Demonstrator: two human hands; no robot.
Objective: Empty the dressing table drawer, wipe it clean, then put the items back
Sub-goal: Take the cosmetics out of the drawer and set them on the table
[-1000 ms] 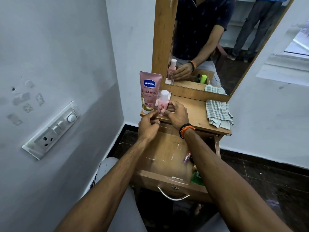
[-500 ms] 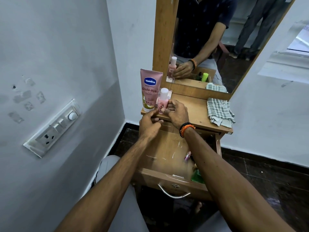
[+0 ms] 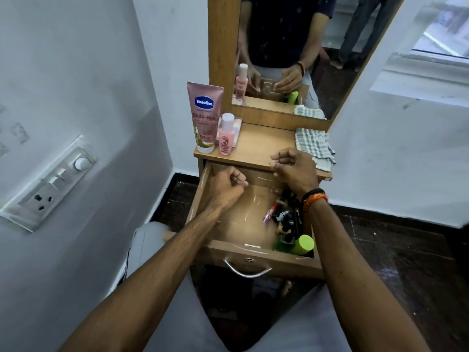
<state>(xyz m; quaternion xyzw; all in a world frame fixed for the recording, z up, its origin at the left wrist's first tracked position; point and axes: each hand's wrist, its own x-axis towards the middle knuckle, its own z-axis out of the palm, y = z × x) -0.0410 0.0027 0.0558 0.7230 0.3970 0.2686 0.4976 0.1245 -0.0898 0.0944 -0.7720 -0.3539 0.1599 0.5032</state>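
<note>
The drawer (image 3: 223, 224) of the dressing table stands pulled out, its wooden floor bare on the left and scuffed with pale marks. A clutter of small items (image 3: 284, 214) is bunched against its right side: a pink-capped tube, some dark pieces too blurred to name, and a green bottle with a lime-green cap (image 3: 302, 245) lying in the front right corner. The left hand (image 3: 225, 186) hovers over the back left part of the drawer, fingers curled in loosely, with nothing visible in its grip. The right hand (image 3: 294, 166) hangs above the front edge of the counter (image 3: 264, 143), fingers bent inward toward the thumb; whether it pinches anything cannot be told. On the counter's left end a pink Vaseline tube (image 3: 204, 115) stands cap-down, and just beside it stands a small pink bottle (image 3: 225, 138) with a white cap, a small white packet (image 3: 237, 130) behind it. A checked cloth (image 3: 313, 146) lies crumpled on the counter's right end, near the right hand. The mirror (image 3: 291, 47) behind reflects both hands and the bottle.
</note>
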